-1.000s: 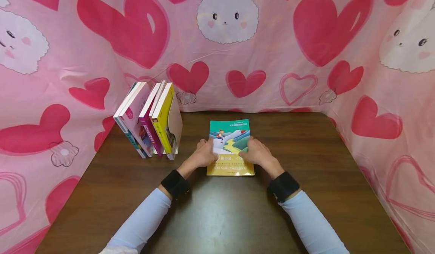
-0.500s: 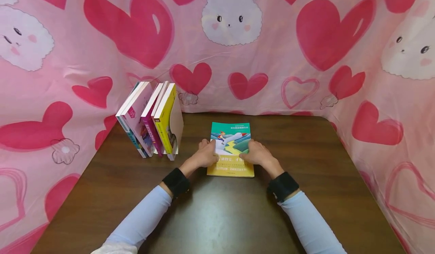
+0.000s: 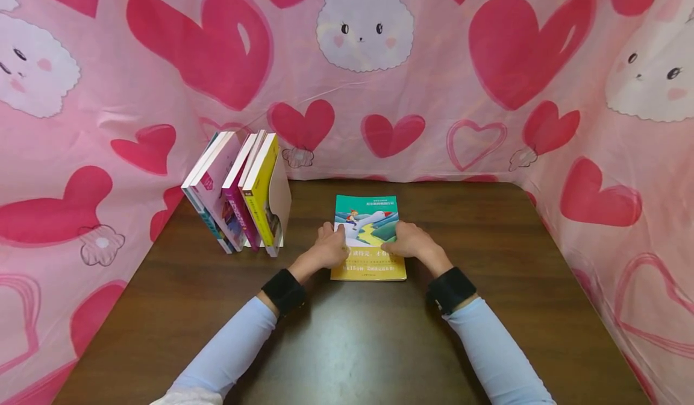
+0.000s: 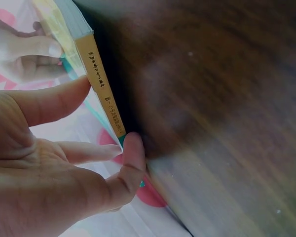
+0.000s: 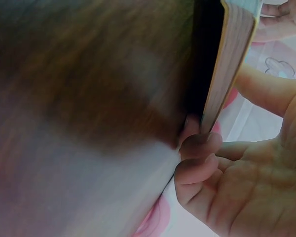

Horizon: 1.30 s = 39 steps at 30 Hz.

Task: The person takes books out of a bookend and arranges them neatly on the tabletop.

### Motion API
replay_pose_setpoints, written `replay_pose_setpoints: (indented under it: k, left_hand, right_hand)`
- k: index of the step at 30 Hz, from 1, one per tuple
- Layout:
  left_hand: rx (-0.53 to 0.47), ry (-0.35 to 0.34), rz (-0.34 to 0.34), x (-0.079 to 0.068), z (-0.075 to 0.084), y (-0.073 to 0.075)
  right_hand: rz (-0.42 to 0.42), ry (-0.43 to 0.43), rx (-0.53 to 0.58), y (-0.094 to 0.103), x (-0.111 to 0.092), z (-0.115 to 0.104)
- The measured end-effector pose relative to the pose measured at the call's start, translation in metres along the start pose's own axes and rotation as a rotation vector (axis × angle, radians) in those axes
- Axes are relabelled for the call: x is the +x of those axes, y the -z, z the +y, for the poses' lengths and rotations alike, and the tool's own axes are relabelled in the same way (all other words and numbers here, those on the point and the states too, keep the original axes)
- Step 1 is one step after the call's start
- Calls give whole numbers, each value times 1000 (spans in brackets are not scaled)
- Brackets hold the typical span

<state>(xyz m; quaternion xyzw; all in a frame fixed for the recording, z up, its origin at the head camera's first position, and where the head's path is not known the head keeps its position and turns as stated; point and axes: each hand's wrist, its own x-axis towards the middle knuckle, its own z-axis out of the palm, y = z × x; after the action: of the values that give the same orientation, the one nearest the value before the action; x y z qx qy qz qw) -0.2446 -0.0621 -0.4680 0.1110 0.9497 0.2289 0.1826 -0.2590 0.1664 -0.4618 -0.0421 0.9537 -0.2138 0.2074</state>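
Note:
A paperback book (image 3: 368, 263) with a green, white and yellow cover lies face up, flat and close over the table, between both hands. My left hand (image 3: 327, 245) grips its left side, thumb on the cover; in the left wrist view the fingertips (image 4: 133, 143) meet the orange spine (image 4: 101, 84). On the opposite side my right hand (image 3: 410, 240) holds the page edge (image 5: 229, 64). Its thumb lies on the cover and its curled fingers (image 5: 200, 145) reach the lower edge in the right wrist view.
Several books (image 3: 238, 194) stand upright, leaning a little, at the left back of the brown wooden table (image 3: 488, 242). A pale bookend-like panel (image 3: 280, 194) stands at their right side. Pink heart-patterned cloth (image 3: 434, 91) encloses the table behind and on both sides.
Both hands keep their grip on the book, which stays in almost the same place. The head view shifts slightly; the standing books have not moved.

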Motion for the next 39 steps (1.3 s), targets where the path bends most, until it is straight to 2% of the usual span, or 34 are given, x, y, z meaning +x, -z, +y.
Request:
replay_pose_setpoints:
  k: [8, 14, 26, 39]
  left_hand:
    - [60, 1, 5, 3, 1, -4]
    - [93, 15, -29, 2, 5, -3]
    - [140, -13, -52, 2, 5, -4]
    - [139, -12, -46, -1, 7, 0]
  right_hand:
    - [10, 9, 0, 0, -4, 1]
    - [4, 12, -9, 0, -3, 3]
    - [-19, 12, -7, 1, -3, 4]
    - [14, 40, 39, -3, -3, 8]
